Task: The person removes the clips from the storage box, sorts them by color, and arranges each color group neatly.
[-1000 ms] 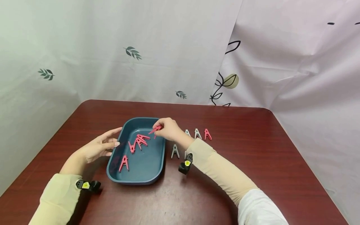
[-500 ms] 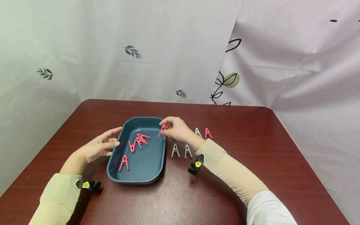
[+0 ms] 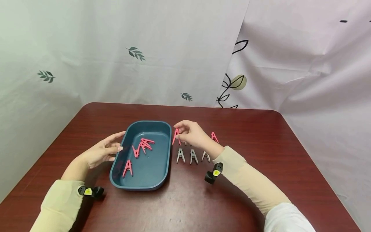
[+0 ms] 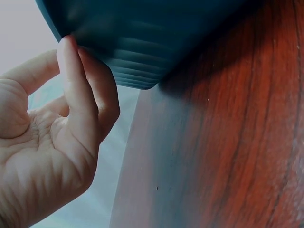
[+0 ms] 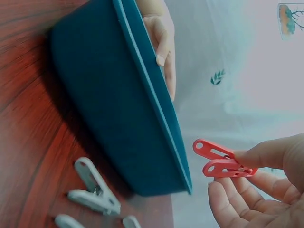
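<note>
A pink clothespin (image 3: pixel 175 136) hangs legs-down between the thumb and fingers of my right hand (image 3: pixel 193 133), just right of the blue tray (image 3: pixel 139 187). The right wrist view shows this clothespin (image 5: pixel 227 167) pinched near its tip. My left hand (image 3: pixel 99 151) touches the tray's left rim, its fingers spread and relaxed. Inside the tray, several pink clothespins lie to the left, one of them a lone clothespin (image 3: pixel 128 168) near the front. Grey clothespins (image 3: pixel 180 156) lie on the table right of the tray, and some behind are partly hidden by my right hand.
Another pink clothespin (image 3: pixel 214 137) lies on the table behind my right wrist. The dark red wooden table (image 3: pixel 243 129) ends at the back before a pale patterned curtain (image 3: pixel 179 51).
My right hand has lifted the pink clothespin out over the tray's right rim and moved right with it. The left hand and tray have stayed put.
</note>
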Tool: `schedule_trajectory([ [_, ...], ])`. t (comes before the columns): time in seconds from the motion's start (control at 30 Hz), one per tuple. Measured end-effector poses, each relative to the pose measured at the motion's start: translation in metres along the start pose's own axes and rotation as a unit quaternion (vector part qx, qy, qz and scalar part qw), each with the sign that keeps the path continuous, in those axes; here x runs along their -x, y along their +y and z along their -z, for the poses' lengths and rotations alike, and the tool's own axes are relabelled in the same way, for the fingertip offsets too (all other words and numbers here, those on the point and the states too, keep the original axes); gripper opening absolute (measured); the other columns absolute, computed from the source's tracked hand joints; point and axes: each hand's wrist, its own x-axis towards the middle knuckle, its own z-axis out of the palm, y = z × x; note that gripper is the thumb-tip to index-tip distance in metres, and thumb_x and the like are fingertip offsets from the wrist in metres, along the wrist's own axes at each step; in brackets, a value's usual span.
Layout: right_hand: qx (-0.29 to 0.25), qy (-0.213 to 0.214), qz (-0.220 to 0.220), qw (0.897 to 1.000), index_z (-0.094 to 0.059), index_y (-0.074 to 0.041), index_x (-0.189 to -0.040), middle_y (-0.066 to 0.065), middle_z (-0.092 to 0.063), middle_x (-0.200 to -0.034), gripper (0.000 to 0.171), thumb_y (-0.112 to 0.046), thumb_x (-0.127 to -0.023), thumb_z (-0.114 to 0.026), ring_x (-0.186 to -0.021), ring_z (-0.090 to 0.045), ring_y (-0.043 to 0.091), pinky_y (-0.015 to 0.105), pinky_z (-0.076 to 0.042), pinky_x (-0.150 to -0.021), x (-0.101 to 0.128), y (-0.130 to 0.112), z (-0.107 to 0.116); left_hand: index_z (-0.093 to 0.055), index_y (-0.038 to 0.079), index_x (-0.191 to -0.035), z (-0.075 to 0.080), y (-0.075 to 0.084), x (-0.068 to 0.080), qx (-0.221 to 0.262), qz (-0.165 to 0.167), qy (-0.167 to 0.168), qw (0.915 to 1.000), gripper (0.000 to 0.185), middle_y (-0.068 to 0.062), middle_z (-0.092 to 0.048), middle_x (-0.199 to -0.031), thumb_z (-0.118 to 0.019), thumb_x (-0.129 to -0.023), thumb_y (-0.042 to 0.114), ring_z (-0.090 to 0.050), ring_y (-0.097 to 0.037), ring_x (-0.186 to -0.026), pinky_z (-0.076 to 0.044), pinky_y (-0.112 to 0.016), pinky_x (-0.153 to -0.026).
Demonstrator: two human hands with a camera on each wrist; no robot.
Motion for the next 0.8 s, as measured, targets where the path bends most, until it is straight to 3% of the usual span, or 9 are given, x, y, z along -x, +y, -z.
schedule_trajectory([
  [0.1,-0.01,0.011,-0.004,1.0,-0.06,0.001,-0.118,0.014,-0.061,-0.091,0.033,0.001,-0.085,-0.064,-0.064,-0.057,0.013,0.032,-0.051,-0.058,0.006,0.008,0.006,-0.011,0.01,-0.152,0.0,0.0,0.0,-0.002,-0.003,-0.002,1.0,0.07,-0.005,-0.064,-0.108,-0.053,-0.097,0.014,-0.068,-0.018,-0.093,-0.057,-0.036,-0.078],
  [0.3,-0.033,0.029,-0.017,0.999,-0.058,0.007,-0.117,0.016,-0.063,-0.092,0.034,0.004,-0.084,-0.063,-0.067,-0.061,0.01,0.041,-0.057,-0.068,0.017,0.022,0.017,-0.012,0.01,-0.152,0.0,0.0,0.0,-0.002,-0.003,-0.005,1.0,0.069,-0.004,-0.064,-0.107,-0.053,-0.097,0.014,-0.068,-0.017,-0.092,-0.058,-0.035,-0.077],
  [0.5,-0.055,0.038,-0.037,0.997,-0.057,0.011,-0.117,0.017,-0.062,-0.092,0.035,0.008,-0.082,-0.059,-0.069,-0.063,0.012,0.036,-0.058,-0.067,0.024,0.034,0.025,-0.011,0.01,-0.152,0.0,0.0,0.001,0.001,-0.002,-0.006,1.0,0.069,-0.004,-0.064,-0.108,-0.053,-0.097,0.014,-0.068,-0.017,-0.093,-0.058,-0.035,-0.078],
  [0.63,-0.072,0.041,-0.042,0.996,-0.055,0.014,-0.117,0.017,-0.063,-0.091,0.036,0.008,-0.082,-0.058,-0.067,-0.062,0.013,0.042,-0.058,-0.069,0.028,0.041,0.031,-0.011,0.01,-0.152,0.001,-0.001,0.001,0.0,-0.001,-0.004,1.0,0.069,-0.003,-0.065,-0.108,-0.053,-0.097,0.014,-0.068,-0.017,-0.093,-0.057,-0.035,-0.078],
  [0.8,-0.064,0.048,-0.044,0.996,-0.054,0.016,-0.117,0.017,-0.063,-0.09,0.036,0.009,-0.082,-0.057,-0.065,-0.061,0.009,0.033,-0.058,-0.065,0.034,0.051,0.037,-0.011,0.011,-0.152,0.0,-0.001,0.0,0.003,0.001,-0.003,1.0,0.069,-0.002,-0.065,-0.109,-0.053,-0.097,0.015,-0.068,-0.016,-0.094,-0.057,-0.035,-0.078],
])
